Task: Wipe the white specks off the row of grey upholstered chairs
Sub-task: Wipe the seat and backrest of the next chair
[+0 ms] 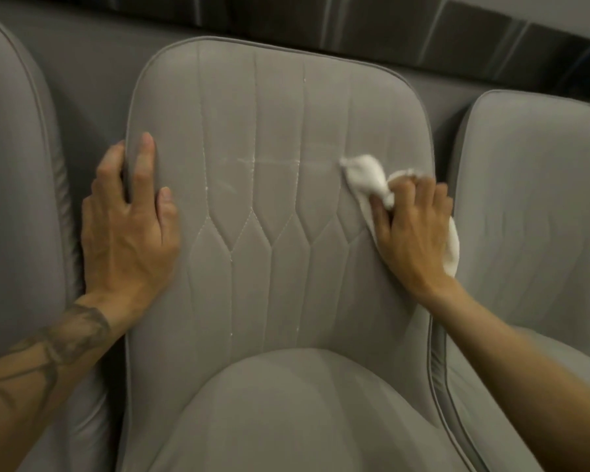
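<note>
A grey upholstered chair (280,137) with stitched panels fills the middle of the view, its seat cushion at the bottom. White specks (252,161) run along the seams and in a faint streak across the backrest. My right hand (411,233) grips a crumpled white cloth (367,177) and holds it against the right side of the backrest. My left hand (130,226) holds the backrest's left edge, fingers straight on the front and thumb behind the rim.
Two more grey chairs flank it: one at the left (14,165) and one at the right (539,206), with narrow gaps between. A grey panel and a dark band (355,25) run behind the row.
</note>
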Motion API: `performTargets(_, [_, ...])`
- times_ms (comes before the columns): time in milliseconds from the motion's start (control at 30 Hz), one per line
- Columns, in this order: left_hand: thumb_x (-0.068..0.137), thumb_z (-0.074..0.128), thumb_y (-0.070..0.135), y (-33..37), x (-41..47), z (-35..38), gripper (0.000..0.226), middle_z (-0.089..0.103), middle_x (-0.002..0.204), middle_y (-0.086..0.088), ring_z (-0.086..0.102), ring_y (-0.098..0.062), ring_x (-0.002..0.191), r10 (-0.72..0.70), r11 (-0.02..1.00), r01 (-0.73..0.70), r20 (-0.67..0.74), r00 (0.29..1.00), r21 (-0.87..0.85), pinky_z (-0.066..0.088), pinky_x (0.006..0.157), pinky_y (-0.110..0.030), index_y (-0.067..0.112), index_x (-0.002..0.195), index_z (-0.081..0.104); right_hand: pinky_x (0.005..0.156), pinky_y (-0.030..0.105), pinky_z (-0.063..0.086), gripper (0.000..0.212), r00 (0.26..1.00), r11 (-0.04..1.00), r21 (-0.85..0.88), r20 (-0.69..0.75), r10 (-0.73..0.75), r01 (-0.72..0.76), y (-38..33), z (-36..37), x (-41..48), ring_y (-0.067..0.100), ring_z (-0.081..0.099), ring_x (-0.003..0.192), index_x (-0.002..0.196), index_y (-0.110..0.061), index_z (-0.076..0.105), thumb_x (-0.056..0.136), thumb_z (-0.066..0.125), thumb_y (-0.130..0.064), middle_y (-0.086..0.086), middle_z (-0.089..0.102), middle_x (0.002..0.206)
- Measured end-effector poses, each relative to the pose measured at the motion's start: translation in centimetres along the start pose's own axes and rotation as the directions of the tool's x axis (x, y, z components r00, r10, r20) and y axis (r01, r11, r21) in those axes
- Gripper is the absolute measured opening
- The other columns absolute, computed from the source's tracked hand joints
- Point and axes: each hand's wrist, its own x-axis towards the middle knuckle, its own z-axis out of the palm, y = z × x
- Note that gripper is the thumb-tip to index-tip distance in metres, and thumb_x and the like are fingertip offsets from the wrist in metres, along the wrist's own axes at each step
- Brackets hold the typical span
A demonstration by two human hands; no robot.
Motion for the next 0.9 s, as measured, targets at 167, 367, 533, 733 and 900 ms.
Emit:
performTargets(167, [0.108, 0.039, 0.027, 0.3, 0.0, -0.3, 0.058, 0.038, 0.153, -0.029, 0.049, -0.048, 0.122, -0.003, 1.000, 0.003, 0.004, 1.000, -0.008, 0.044, 0.090, -0.061, 0.015, 0.163, 0.027, 0.076, 0.045, 0.035, 0.027, 0.988, 0.991, 0.002, 0.082, -0.134, 0.134, 0.6, -0.6, -1.5, 0.035, 0.046, 0.092, 0.102, -0.012, 0.055, 0.102, 0.054, -0.039, 0.015, 0.053, 0.109])
performTargets(367, [0.108, 0.039, 0.030, 0.0, -0.1, 0.1, 0.059, 0.038, 0.153, -0.027, 0.047, -0.046, 0.123, -0.010, 1.000, 0.010, -0.007, 1.000, -0.008, 0.044, 0.090, -0.061, 0.018, 0.164, 0.024, 0.077, 0.045, 0.035, 0.027, 0.998, 0.999, -0.043, -0.059, 0.004, -0.007, -0.3, 0.5, 1.9, 0.034, 0.045, 0.092, 0.106, -0.016, 0.052, 0.105, 0.047, -0.043, 0.014, 0.051, 0.110])
performTargets(533, [0.109, 0.038, 0.031, -0.1, -0.1, 0.2, 0.059, 0.037, 0.154, -0.026, 0.046, -0.044, 0.126, -0.011, 1.000, 0.010, -0.007, 1.000, -0.006, 0.045, 0.091, -0.060, 0.020, 0.164, 0.023, 0.082, 0.045, 0.035, 0.023, 0.916, 0.952, 0.005, 0.269, -0.297, 0.307, 0.6, -0.2, -10.1, 0.034, 0.046, 0.094, 0.112, -0.015, 0.053, 0.101, 0.050, -0.035, 0.011, 0.046, 0.108])
performTargets(733, [0.109, 0.040, 0.029, 0.2, -0.2, 0.0, 0.059, 0.039, 0.153, -0.028, 0.047, -0.045, 0.124, -0.011, 1.000, 0.011, 0.000, 1.000, 0.002, 0.044, 0.090, -0.060, 0.017, 0.164, 0.024, 0.078, 0.045, 0.035, 0.027, 0.909, 0.932, -0.005, 0.226, -0.351, 0.361, 1.1, 0.4, -5.6, 0.034, 0.045, 0.090, 0.113, -0.018, 0.052, 0.104, 0.043, -0.041, 0.011, 0.046, 0.110])
performTargets(900, [0.108, 0.041, 0.028, 0.2, -0.2, 0.0, 0.059, 0.038, 0.154, -0.027, 0.047, -0.045, 0.123, -0.021, 1.000, 0.021, -0.009, 1.000, 0.013, 0.042, 0.091, -0.059, 0.019, 0.164, 0.023, 0.080, 0.042, 0.033, 0.018, 0.964, 0.974, -0.012, 0.150, -0.221, 0.225, -0.2, 0.6, -8.0, 0.032, 0.044, 0.092, 0.108, -0.017, 0.051, 0.100, 0.051, -0.034, 0.009, 0.045, 0.107])
